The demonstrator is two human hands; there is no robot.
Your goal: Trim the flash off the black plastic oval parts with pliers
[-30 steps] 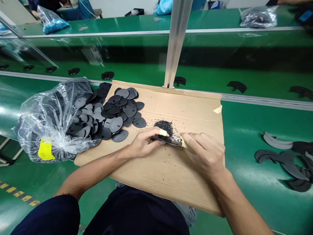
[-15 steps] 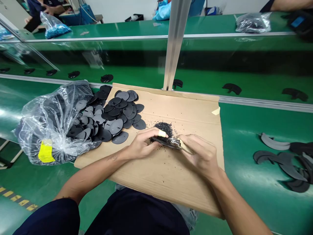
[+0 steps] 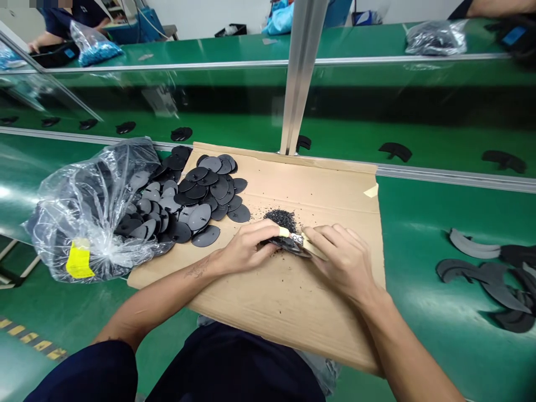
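My left hand is closed on a flat black plastic piece, gripping its left end. A light-coloured wrap covers one of its fingertips. In my right hand are nippers with pale handles, their metal head against the black piece. Both hands are over a cardboard sheet. Just beyond them lies a small heap of black plastic bits, with crumbs scattered around. To the left, a pile of black oval discs spreads over the cardboard.
A clear plastic bag with more discs lies at the left. Curved black parts lie on the green table at the right. A metal post rises behind the cardboard. Black parts line the belt. A co-worker is at the far left.
My right hand has turned slightly with the nippers, and the black piece has tilted. Across the bench, the co-worker has lowered a black box to the surface.
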